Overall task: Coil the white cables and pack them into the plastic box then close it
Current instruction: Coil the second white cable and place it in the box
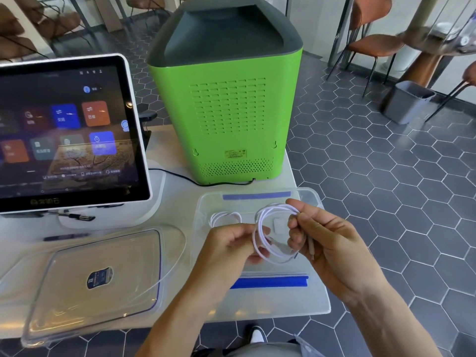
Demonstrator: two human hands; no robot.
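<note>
While both hands grip it, coiled white cable [260,235] hangs between them.

A green machine [226,117] stands beside a touchscreen [67,132] (lit), pen [74,216] below.

Touchscreen [64,130]: left part cut off by the frame edge; icon labels blurred, not legible.
Lid [90,282]: lies at the table's near left corner; left end lost at the frame edge; sticker print too small to be read.
Coiled cable [268,235]: left arc covered by the left hand [231,251]; one end tucked behind the right hand [327,243], connector type not determinable.
Second coil [225,217]: lower half hidden by the left hand, seen only through the plastic box [309,199] wall.
Green appliance [226,119]: rating label too small to be read.
Pen [74,216]: partly hidden under the touchscreen's lower edge.
Shoe [257,336]: only the toe seen.
</note>
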